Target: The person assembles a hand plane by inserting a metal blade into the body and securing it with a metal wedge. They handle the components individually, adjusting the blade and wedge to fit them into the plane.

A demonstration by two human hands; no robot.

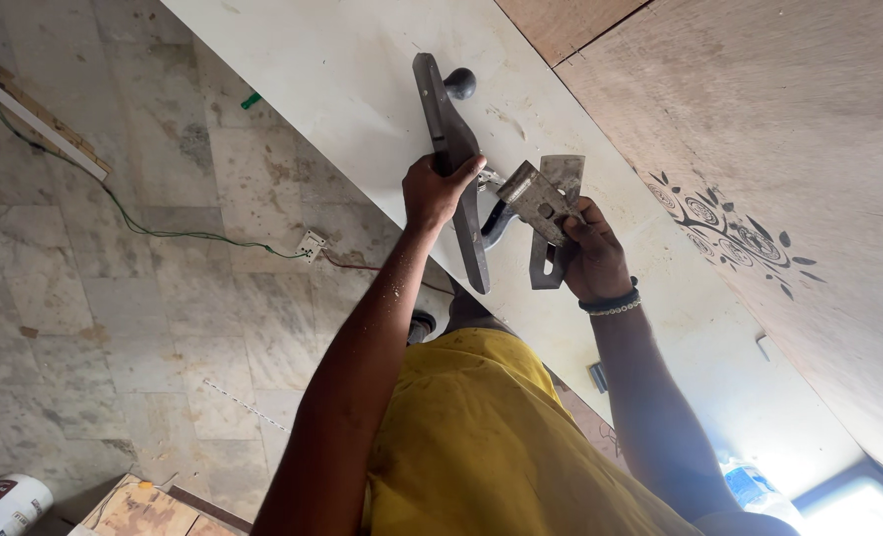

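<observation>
A long dark metal hand plane with a round black knob lies on a pale board. My left hand grips the plane's body near its middle. My right hand holds the plane's flat metal blade and cap iron just to the right of the plane body, lifted off the board. A black band and a bead bracelet sit on my right wrist. My yellow shirt fills the lower middle.
The pale board runs diagonally across the view. A plywood sheet with a dark floral carving lies at the right. On the tiled floor lie a green wire with a white socket, a wooden strip, a white can and a plastic bottle.
</observation>
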